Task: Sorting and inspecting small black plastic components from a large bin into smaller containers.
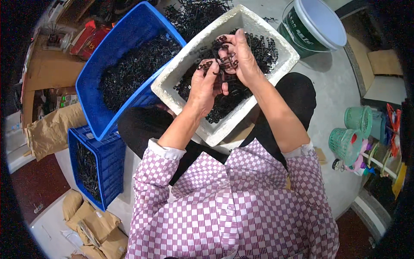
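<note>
A white foam box [170, 80] stands between my knees, its floor covered with small black plastic parts [265, 54]. Above it my left hand [202, 88] is closed around several of these black parts, which stick out past the thumb. My right hand [242, 58] is held just beside it, thumb raised, with more black parts [227, 60] against its curled fingers. Some of the pieces bridge the gap between the two hands. The exact shape of each part is too small to make out.
Left of the foam box, a large blue crate [88, 90] holds more black parts. Below it sits a smaller blue crate [110, 168]. A dark pile [196, 15] lies on the floor behind. A green-and-white bucket [308, 32] stands far right, green baskets [345, 142] at right, brown paper bags [99, 220] lower left.
</note>
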`<control>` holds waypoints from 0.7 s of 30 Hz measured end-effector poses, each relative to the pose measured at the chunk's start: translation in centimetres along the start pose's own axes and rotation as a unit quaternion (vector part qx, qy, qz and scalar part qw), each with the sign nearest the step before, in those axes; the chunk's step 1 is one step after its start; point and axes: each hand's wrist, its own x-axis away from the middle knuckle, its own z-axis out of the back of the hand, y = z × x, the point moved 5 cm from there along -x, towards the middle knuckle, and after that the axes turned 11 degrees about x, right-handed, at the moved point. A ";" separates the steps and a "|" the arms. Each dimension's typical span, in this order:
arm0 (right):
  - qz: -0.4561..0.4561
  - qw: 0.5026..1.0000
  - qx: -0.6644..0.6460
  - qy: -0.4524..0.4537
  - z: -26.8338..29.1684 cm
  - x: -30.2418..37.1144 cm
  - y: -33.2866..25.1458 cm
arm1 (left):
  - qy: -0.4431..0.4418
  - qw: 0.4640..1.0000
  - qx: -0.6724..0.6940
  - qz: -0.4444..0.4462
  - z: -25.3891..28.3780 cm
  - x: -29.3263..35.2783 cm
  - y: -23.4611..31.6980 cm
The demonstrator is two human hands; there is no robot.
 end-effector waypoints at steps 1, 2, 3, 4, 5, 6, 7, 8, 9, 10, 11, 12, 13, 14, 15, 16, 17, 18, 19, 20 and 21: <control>0.016 1.000 0.004 0.012 0.3 -0.2 0.0 | -0.001 1.000 -0.007 0.003 -0.2 0.0 -0.1; 0.016 1.000 0.003 0.013 0.4 -0.5 0.2 | -0.002 1.000 -0.007 0.004 -0.3 -0.1 -0.3; 0.066 0.993 0.084 0.057 0.8 -0.7 -0.1 | -0.001 1.000 -0.008 0.007 -0.2 -0.2 -0.5; 0.116 0.975 0.164 0.100 1.1 -0.8 -0.5 | 0.001 1.000 -0.009 0.009 -0.2 -0.2 -0.7; 0.164 0.946 0.242 0.143 1.3 -0.7 -0.9 | 0.003 1.000 -0.010 0.012 -0.2 -0.2 -0.8; 0.163 0.946 0.241 0.144 1.3 -0.7 -0.7 | 0.003 1.000 -0.011 0.013 -0.2 -0.2 -1.0; 0.168 0.942 0.246 0.153 1.4 -0.7 -0.6 | 0.011 1.000 -0.008 0.015 -0.2 -0.2 -1.1; 0.175 0.938 0.252 0.163 1.4 -0.7 -0.7 | 0.018 1.000 -0.005 0.017 -0.3 -0.2 -1.2; 0.181 0.933 0.258 0.172 1.5 -0.6 -0.8 | 0.025 1.000 -0.002 0.018 -0.3 -0.2 -1.3; 0.181 0.933 0.258 0.175 1.8 -0.7 -0.8 | 0.023 1.000 -0.003 0.020 -0.4 -0.3 -1.3; 0.192 0.928 0.263 0.181 2.1 -1.0 -0.9 | 0.006 0.999 -0.010 0.031 -0.5 -0.3 -1.3; 0.203 0.923 0.268 0.187 2.4 -1.1 -1.0 | -0.011 0.999 -0.016 0.042 -0.7 -0.4 -1.3; 0.215 0.918 0.273 0.191 2.4 -1.1 -1.3 | -0.027 0.998 -0.023 0.052 -0.7 -0.4 -1.2; 0.215 0.918 0.273 0.192 2.7 -1.0 -1.6 | -0.027 0.998 -0.023 0.053 -0.7 -0.6 -0.9; 0.156 0.958 0.170 0.173 3.2 -1.0 -1.9 | -0.040 0.997 -0.043 0.055 -0.7 -0.7 -0.4; 0.094 0.982 0.064 0.152 3.5 -0.8 -2.2 | -0.053 0.995 -0.063 0.058 -0.6 -0.8 0.1; 0.030 0.990 -0.042 0.128 3.7 -0.7 -1.9 | -0.065 0.993 -0.082 0.060 -0.4 -0.7 0.4; 0.031 0.990 -0.040 0.132 4.9 -0.5 -2.1 | -0.069 0.992 -0.082 0.061 -0.3 -0.6 0.5; 0.053 0.988 -0.071 0.130 6.3 -0.6 -2.4 | -0.066 0.993 -0.070 0.065 -0.1 -0.2 0.5; 0.075 0.984 -0.103 0.126 7.0 -0.8 -3.0 | -0.061 0.994 -0.060 0.066 0.2 0.2 0.8; 0.097 0.979 -0.134 0.121 7.4 -1.0 -3.2 | -0.057 0.995 -0.050 0.068 0.3 0.3 0.9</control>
